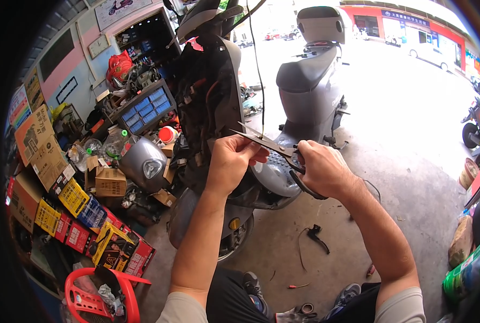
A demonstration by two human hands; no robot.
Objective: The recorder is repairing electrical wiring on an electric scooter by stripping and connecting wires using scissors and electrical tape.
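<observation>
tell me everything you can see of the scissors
The scissors have slim, grey, metal-looking blades and dark handles, partly hidden by the right hand, which grips them. They are held in mid-air in front of the scooter, blades apart, tips pointing left. A thin dark cable reaches down to the blades; whether it lies between them is hard to tell. The left hand is right by the blades; whether it touches them is unclear.

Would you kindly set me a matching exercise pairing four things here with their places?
1. Dark-handled metal scissors
2. Red plastic chair
3. Small black lever-shaped part
4. Long thin black cable

A. On the grey concrete floor, right of the front wheel
B. Hanging from the picture's top edge
C. In the right hand
D. Lower left of the picture

Pairs: 1-C; 2-D; 3-A; 4-B
</observation>
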